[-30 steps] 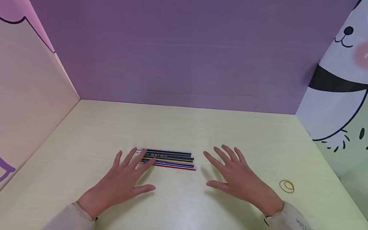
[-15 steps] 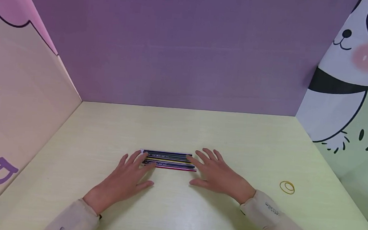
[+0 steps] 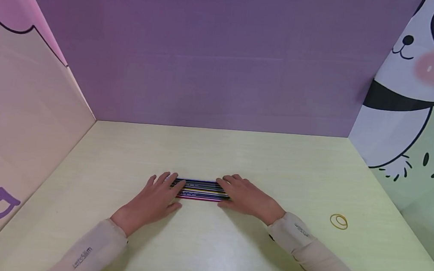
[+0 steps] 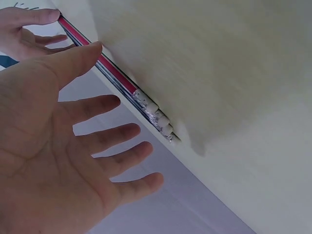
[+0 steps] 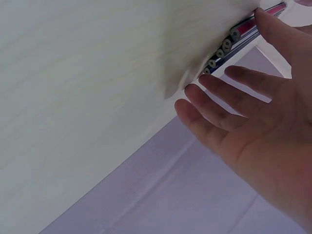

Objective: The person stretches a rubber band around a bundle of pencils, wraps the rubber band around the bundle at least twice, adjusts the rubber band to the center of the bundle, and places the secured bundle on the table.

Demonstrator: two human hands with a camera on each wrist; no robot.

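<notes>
Several unsharpened pencils [image 3: 201,190] lie side by side on the table, mostly dark-striped with a red one nearest me. Their white eraser ends [image 4: 155,113] show in the left wrist view, and their flat ends [image 5: 225,46] in the right. My left hand [image 3: 149,205] spreads over the left end, fingers loosely extended and thumb on the near side. Over the right end lies my right hand [image 3: 249,200], its thumb by the red pencil and its relaxed fingers toward the far edge. Both hands cover the pencil ends in the head view.
Yellow rubber bands [image 3: 339,221] lie on the table to the right of my right forearm. A purple panel [image 3: 223,58] stands along the back, with printed panels on the left [image 3: 29,114] and right [image 3: 425,141].
My right hand has moved left from beside the pencils onto their right end. My left hand has shifted slightly right along them. The rubber bands stay put.
</notes>
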